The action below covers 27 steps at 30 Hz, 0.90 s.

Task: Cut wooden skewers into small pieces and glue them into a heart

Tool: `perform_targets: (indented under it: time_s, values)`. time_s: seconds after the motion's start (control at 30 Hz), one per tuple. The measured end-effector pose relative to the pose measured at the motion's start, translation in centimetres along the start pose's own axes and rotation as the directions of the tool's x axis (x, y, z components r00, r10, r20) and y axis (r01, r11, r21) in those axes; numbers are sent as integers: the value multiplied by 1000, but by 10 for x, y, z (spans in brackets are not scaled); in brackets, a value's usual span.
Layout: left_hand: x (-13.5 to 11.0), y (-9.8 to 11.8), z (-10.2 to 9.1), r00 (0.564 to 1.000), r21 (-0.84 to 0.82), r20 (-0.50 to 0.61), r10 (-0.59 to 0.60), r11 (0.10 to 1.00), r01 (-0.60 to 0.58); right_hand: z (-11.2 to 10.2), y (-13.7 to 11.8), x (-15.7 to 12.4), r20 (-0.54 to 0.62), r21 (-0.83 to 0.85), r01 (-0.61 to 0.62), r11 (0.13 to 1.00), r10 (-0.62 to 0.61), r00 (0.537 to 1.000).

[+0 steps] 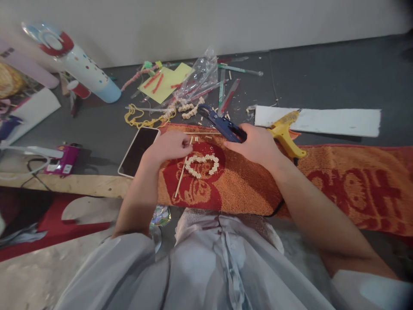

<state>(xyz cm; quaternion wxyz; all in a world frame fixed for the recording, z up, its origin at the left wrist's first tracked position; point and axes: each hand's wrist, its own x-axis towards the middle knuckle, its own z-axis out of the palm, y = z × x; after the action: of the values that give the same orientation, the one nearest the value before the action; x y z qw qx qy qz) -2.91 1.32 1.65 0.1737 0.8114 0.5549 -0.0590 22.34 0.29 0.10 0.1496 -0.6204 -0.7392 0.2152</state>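
Observation:
My right hand (258, 144) is closed around the handles of blue cutting pliers (221, 122), whose jaws point up and left over the orange and red towel (338, 181). My left hand (171, 146) is curled shut in a pinch beside a thin wooden stick (181, 174) that lies on the towel; what the fingertips grip is too small to make out. Between both hands lies a heart shape (202, 165) made of small pale wooden pieces.
A yellow glue gun (285, 133) lies right of my right hand, beside a white board (338, 122). A dark phone (139, 150) lies left of the towel. Farther back are yellow paper (164, 84), a plastic bag (201, 75), cut sticks, yellow cord (137, 117) and a white bottle (87, 73).

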Motion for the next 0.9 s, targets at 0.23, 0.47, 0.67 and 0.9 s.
perform_targets:
  time_s: [0.23, 0.47, 0.67, 0.9]
  values:
    - [1, -2, 2, 1000, 1, 7, 27, 1000, -27, 1, 1, 1, 16, -18, 14, 1000, -13, 1000]
    - [4, -6, 6, 999, 34, 11, 37, 999, -37, 0, 0, 0, 20, -22, 7, 1000, -7, 1000]
    - [5, -6, 8, 1000, 50, -1, 24, 998, -24, 0, 0, 0, 17, -33, 18, 999, -18, 1000]
    - [5, -1, 7, 999, 24, -8, 40, 999, -39, 0, -1, 0, 16, -25, 12, 1000, -11, 1000]
